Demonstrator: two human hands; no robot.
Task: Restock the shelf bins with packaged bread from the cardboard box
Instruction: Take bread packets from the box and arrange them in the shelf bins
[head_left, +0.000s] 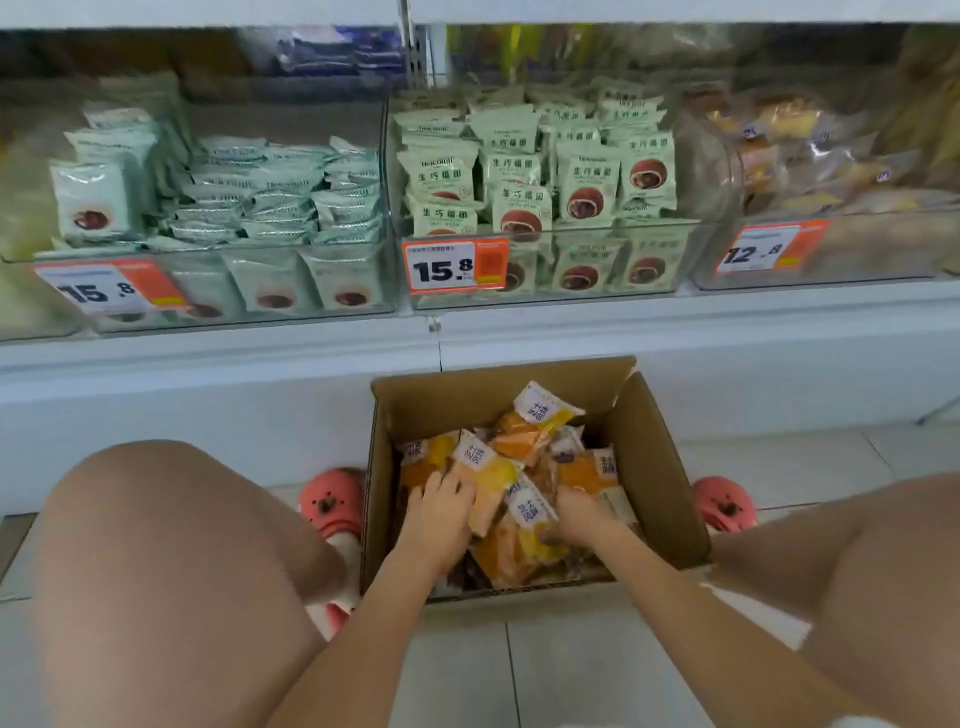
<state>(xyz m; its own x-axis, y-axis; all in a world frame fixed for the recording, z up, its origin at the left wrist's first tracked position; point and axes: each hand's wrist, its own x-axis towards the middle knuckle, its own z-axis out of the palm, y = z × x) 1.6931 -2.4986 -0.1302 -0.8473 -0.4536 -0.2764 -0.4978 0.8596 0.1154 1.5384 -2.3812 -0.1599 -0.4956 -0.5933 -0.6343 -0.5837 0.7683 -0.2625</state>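
— What's up on the shelf, starting at your left?

— A clear left bin of pale green packets, some standing, some stacked flat, with a 15.8 price tag on its front. Beside it the middle bin is packed with upright green packets, also tagged 15.8. The right bin holds golden bread in clear wrappers, tagged 12.8.

— And lower down?

— The cardboard box sits open on the floor between my knees, just below the shelf, half full of orange and yellow packaged bread.

— Your hands?

— Both are inside the box. My left hand lies on the heap, its fingers curled over the edge of a yellow packet. My right hand is next to it, thumb and fingers closed on a packet with a white label.

— Anything beside the box?

— A pink shoe on each side.
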